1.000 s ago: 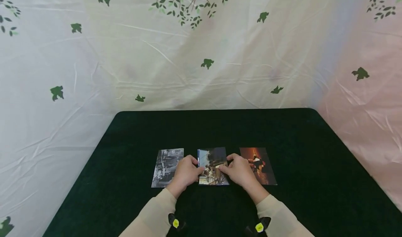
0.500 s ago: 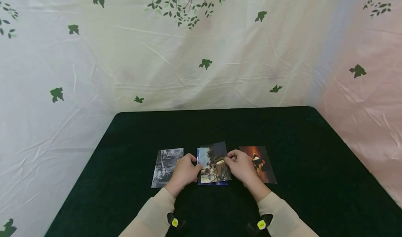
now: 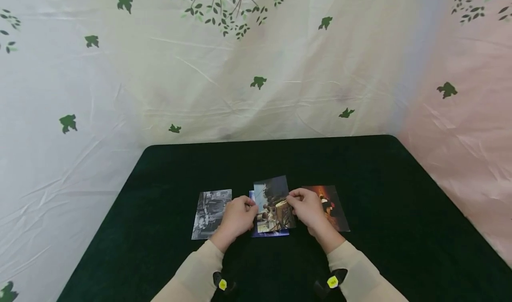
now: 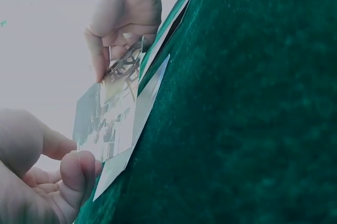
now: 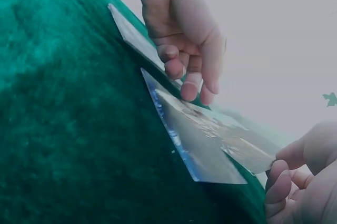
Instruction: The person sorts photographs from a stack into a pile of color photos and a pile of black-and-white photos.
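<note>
Both hands hold a glossy photo [image 3: 274,204] of a street scene with blue sky, in the middle of the dark green table. My right hand [image 3: 310,208] pinches its right edge between thumb and fingers. At the opposite edge, my left hand [image 3: 238,215] has thumb and fingertips on the print. The photo slants above a blue-edged photo [image 3: 272,234] that lies flat and is mostly covered. In the right wrist view a wedge-shaped gap shows between the upper print and the lower blue photo [image 5: 195,153].
A black-and-white photo [image 3: 210,211] lies to the left, partly behind the left hand. An orange-and-dark photo [image 3: 334,213] lies to the right, partly covered by the right hand. The green tabletop [image 3: 192,164] ends against a pale leaf-print curtain [image 3: 216,80].
The street-scene photo has been lifted and shifted up and slightly right off the blue one, whose left and lower edges now show. The right hand tilts it; the side photos stay put.
</note>
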The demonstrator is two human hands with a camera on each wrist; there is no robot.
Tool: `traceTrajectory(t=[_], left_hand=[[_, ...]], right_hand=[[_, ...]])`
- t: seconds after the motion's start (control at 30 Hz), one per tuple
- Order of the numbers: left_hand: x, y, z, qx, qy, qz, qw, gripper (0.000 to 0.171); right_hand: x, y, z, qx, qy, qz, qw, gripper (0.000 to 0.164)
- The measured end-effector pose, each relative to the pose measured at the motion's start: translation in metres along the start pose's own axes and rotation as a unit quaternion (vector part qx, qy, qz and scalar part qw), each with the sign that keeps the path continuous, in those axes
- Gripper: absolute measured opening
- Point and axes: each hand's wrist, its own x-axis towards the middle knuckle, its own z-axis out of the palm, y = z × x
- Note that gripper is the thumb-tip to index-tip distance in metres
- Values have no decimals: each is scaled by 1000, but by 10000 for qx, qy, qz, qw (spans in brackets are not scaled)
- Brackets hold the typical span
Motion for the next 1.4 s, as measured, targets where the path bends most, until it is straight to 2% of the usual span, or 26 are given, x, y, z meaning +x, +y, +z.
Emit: traceTrajectory(t=[0.1,0.23,0.37,0.5,0.63,0.77,0.87,1.0,1.13,1.27,1.4], left_hand=[[-1,2,0,-108,153,-2,9998,18],[-2,6,5,-258,349,103,9990,17],[-3,16,19,-775,360,255,9960,12],[-3,33,44,-1309,207,247,9909,8],[0,49,76,-1711,33,222,9850,5],[2,59,104,-1980,62,172,9800,5],[3,65,115,-1911,238,143,9812,5],[7,71,124,-1573,550,174,9859,8],[12,70,127,-1233,608,123,9904,10],[15,68,126,-631,717,228,9952,11],[18,67,125,-31,930,405,9948,10]], right_hand=[[0,-4,-4,113,-96,61,9999,19],[-3,-11,-19,150,-183,213,9995,22],[-9,-14,-43,53,-280,311,9991,26],[-12,-9,-72,-191,-271,300,9990,31],[-14,4,-101,-628,-111,156,9978,36],[-15,19,-123,-956,3,116,9954,41],[-15,28,-134,-1139,20,113,9934,44],[-10,33,-140,-1241,46,104,9922,46],[-3,41,-139,-1161,66,219,9930,46],[0,48,-137,-1139,27,295,9930,45],[2,49,-134,-1214,16,246,9923,47]])
